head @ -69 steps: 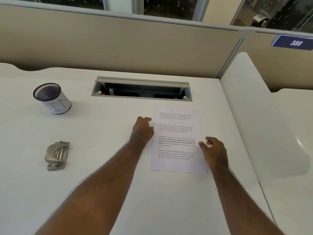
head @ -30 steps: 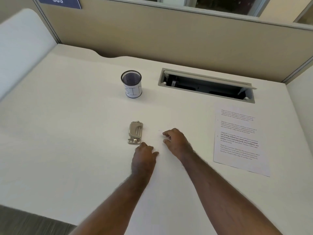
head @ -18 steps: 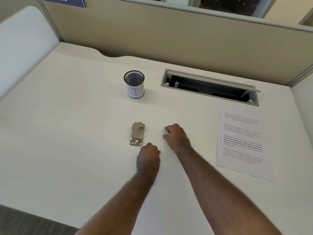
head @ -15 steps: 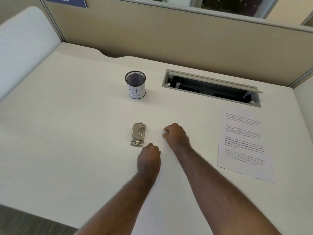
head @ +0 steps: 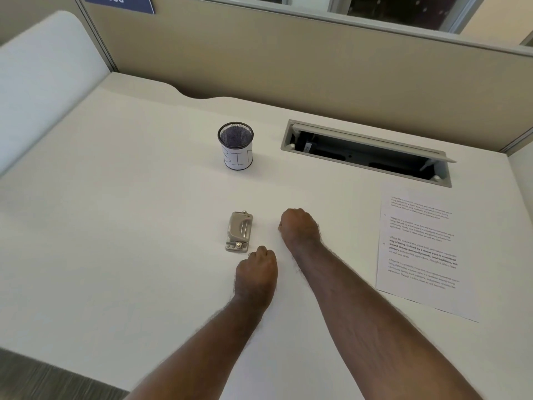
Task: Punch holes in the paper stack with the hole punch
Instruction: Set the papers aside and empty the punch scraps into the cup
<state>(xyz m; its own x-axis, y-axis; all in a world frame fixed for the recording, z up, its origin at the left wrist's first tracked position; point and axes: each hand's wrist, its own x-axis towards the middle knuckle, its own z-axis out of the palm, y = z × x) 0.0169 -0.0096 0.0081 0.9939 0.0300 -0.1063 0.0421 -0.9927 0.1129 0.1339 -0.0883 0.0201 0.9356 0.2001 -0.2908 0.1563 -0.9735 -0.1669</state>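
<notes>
On the white table (head: 144,226), the small beige metal hole punch (head: 239,230) lies near the left hand (head: 255,272) and right hand (head: 300,229), both with fingers curled, holding nothing. Best to grasp its sides squarely; the printed white paper stack (head: 418,249) lies well apart, rightward.

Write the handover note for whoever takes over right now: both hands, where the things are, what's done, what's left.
Left hand: fingers curled, empty, just by the near end of the hole punch, apparently not touching it.
Right hand: curled, empty, on the desk right of the punch.
Paper stack: flat on the desk, far right, apart from the punch.
Done: no punching that I can confirm; punch not yet picked up.
Left: grip the punch, bring it to the stack, punch the holes.
</notes>
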